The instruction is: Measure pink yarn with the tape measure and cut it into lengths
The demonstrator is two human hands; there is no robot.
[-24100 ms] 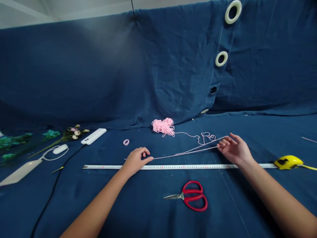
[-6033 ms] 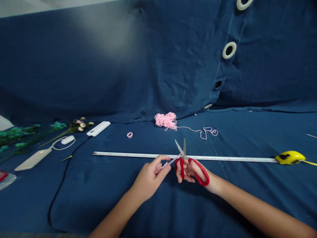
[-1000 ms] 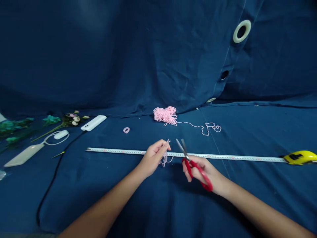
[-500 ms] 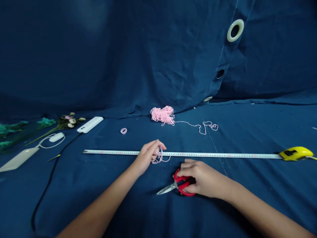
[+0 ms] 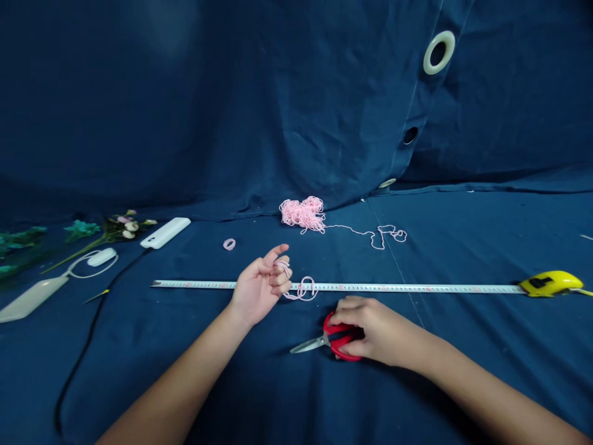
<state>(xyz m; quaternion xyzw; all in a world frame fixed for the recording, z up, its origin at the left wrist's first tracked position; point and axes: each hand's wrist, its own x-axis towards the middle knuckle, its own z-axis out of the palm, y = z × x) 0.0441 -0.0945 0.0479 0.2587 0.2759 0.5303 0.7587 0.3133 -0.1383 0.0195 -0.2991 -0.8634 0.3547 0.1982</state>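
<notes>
Palm up, my left hand (image 5: 259, 287) has pink yarn (image 5: 306, 289) looped on its curled fingers, the index finger stretched out. Loose loops of that yarn hang beside the fingertips, over the tape strip (image 5: 398, 288). My right hand (image 5: 370, 327) grips red-handled scissors (image 5: 340, 337), their blades pointing left, just below the tape. The yellow tape measure case (image 5: 551, 283) sits at the right end of the strip. Behind lies a tangled pink yarn pile (image 5: 303, 214) with a strand trailing right. A small coil of pink yarn (image 5: 229, 245) rests left of it.
On the left are a white power strip (image 5: 167, 233) with a black cable (image 5: 90, 334), a white flat device (image 5: 34, 298) with a cord, and artificial flowers (image 5: 125, 228). A blue curtain (image 5: 231, 111) with ring eyelets hangs behind the blue cloth.
My left hand has moved left and turned palm up, its index finger now extended, with the yarn still on its fingers. My right hand and the scissors have barely shifted.
</notes>
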